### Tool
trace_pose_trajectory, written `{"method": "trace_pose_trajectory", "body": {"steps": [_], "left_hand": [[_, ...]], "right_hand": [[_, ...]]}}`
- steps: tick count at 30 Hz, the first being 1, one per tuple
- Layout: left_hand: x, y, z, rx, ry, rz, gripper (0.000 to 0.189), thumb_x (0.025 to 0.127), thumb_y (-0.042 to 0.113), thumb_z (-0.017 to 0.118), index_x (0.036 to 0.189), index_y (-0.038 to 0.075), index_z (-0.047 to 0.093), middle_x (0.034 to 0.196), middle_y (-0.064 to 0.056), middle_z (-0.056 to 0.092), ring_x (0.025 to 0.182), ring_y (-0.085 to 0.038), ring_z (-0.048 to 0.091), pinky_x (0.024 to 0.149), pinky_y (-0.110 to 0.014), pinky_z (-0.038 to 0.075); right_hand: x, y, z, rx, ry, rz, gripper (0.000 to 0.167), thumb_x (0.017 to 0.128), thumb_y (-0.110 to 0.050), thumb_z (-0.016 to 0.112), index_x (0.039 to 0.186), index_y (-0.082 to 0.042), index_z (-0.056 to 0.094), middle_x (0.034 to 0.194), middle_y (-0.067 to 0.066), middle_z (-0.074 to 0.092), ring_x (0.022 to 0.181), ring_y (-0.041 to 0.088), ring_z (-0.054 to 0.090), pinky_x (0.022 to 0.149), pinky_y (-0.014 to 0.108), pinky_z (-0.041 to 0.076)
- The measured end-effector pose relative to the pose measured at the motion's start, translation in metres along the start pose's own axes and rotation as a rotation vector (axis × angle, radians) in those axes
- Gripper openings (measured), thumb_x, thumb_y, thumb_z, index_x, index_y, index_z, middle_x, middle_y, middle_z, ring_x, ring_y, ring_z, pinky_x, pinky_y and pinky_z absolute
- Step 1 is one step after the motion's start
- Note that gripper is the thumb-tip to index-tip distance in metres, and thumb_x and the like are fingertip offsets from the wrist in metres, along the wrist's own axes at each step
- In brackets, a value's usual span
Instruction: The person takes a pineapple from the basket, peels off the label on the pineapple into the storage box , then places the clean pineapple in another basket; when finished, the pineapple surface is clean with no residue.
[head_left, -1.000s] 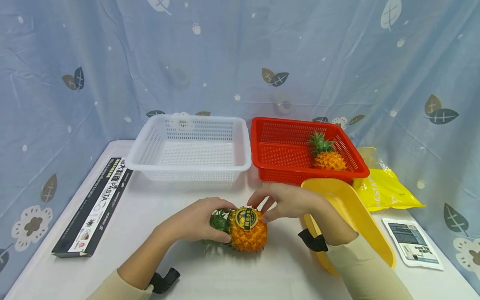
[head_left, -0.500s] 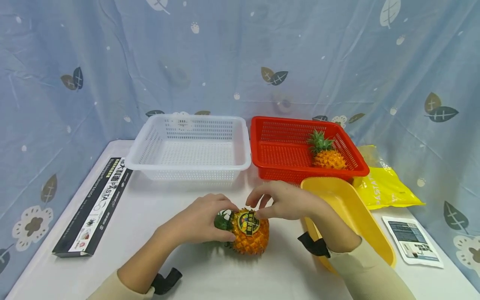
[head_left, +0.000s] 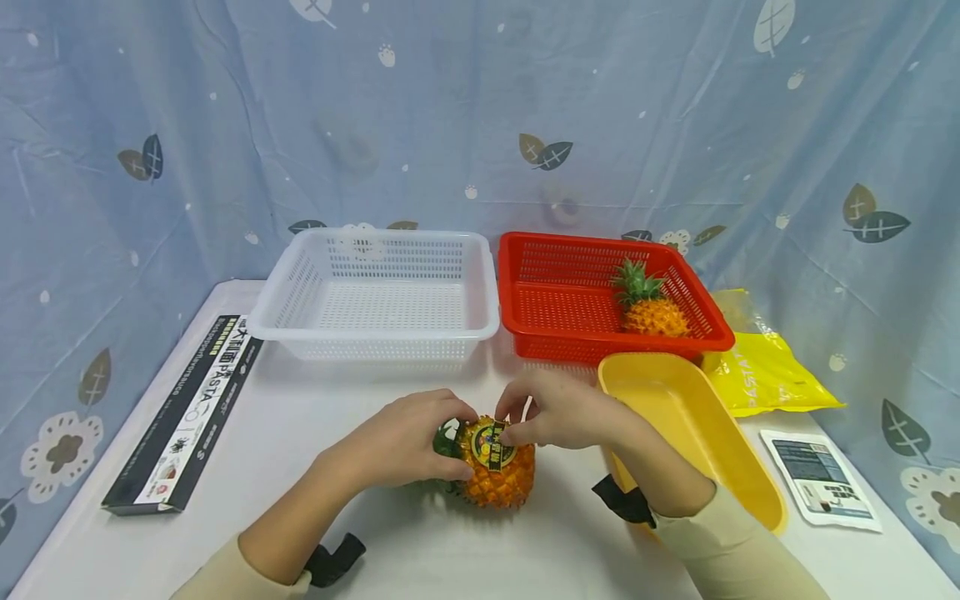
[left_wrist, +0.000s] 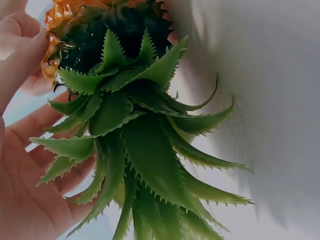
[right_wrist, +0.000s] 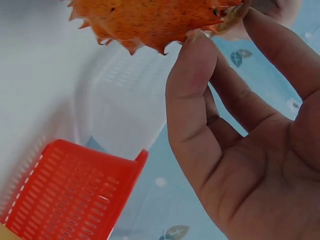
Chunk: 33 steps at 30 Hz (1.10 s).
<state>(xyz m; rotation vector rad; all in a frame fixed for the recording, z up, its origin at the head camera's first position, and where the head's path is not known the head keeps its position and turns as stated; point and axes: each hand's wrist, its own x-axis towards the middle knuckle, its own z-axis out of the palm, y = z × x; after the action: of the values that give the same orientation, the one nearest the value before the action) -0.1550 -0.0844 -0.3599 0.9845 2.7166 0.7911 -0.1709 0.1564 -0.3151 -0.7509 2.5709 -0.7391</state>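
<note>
An orange pineapple (head_left: pixel 504 485) lies on its side on the white table, its crown pointing left. My left hand (head_left: pixel 405 440) grips it around the crown end. Much of the crown is hidden in the head view, but the left wrist view shows the spiky green leaves (left_wrist: pixel 145 145) in front of the palm. A round black-and-gold label (head_left: pixel 482 443) sits on top of the fruit. My right hand (head_left: pixel 561 410) pinches at the label's right side with thumb and fingertips. In the right wrist view the fingertips (right_wrist: pixel 197 50) meet the fruit's skin (right_wrist: pixel 145 22).
A white basket (head_left: pixel 375 335) stands at the back left, beside a red basket (head_left: pixel 540 344) with another pineapple (head_left: pixel 656 317). A yellow tray (head_left: pixel 697 421) lies under my right forearm. Pasta box (head_left: pixel 183 417) at left; yellow bag (head_left: pixel 768 375) and white packet (head_left: pixel 821 479) at right.
The right thumb and fingers have moved left over the label and closed together. The label has turned slightly. My left hand keeps its grip and has shifted a little right.
</note>
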Motion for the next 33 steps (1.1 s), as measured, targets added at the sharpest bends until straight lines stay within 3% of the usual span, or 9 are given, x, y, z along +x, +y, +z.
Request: {"method": "trace_pose_trajectory", "body": {"steps": [4,15,33], "left_hand": [[0.0011,0.0009,-0.0002,-0.011,-0.012,-0.013,0.053,0.08,0.04,0.087,0.124,0.016,0.071,0.119,0.005,0.069,0.113,-0.018,0.064,0.101,-0.044,0.054],[0.0009,0.0022,-0.0009,-0.01,-0.027,-0.005,0.048,0.081,0.036,0.086,0.122,0.016,0.07,0.117,0.005,0.07,0.111,-0.018,0.064,0.102,-0.044,0.054],[0.0003,0.0005,0.0015,-0.001,-0.018,0.012,0.042,0.084,0.033,0.085,0.12,0.016,0.07,0.115,0.005,0.07,0.109,-0.016,0.065,0.1,-0.042,0.054]], "right_hand": [[0.0003,0.0021,0.0012,0.015,-0.009,0.011,0.017,0.088,-0.02,0.082,0.102,-0.012,0.076,0.089,-0.002,0.069,0.069,0.014,0.065,0.06,0.029,0.058],[0.0001,0.0042,0.0024,0.037,-0.007,-0.01,0.015,0.089,-0.017,0.082,0.097,-0.015,0.07,0.092,-0.003,0.067,0.083,0.014,0.063,0.068,0.026,0.058],[0.0013,0.0071,0.006,0.127,0.005,-0.01,0.011,0.092,-0.013,0.076,0.094,-0.013,0.065,0.087,0.001,0.065,0.073,0.019,0.062,0.063,0.031,0.057]]}}
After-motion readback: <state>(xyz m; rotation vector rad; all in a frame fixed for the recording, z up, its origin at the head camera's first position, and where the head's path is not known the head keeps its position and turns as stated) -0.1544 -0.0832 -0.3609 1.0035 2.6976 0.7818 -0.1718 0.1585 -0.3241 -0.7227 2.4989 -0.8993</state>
